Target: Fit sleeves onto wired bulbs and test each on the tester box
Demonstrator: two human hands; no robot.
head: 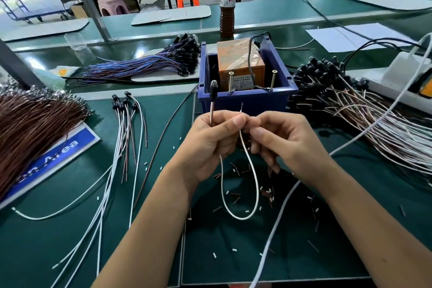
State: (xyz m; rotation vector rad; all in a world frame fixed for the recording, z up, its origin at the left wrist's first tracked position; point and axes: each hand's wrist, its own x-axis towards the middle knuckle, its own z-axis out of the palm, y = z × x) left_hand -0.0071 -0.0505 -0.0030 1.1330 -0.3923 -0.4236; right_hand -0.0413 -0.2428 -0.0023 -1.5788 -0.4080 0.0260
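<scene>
I am gripping the bulb (213, 91) lead in my left hand (210, 145), bulb upright in front of the tester box (245, 82). My right hand (287, 145) is pinching the white wire (254, 182), its loop hanging between both hands above the bench (70, 252)
</scene>
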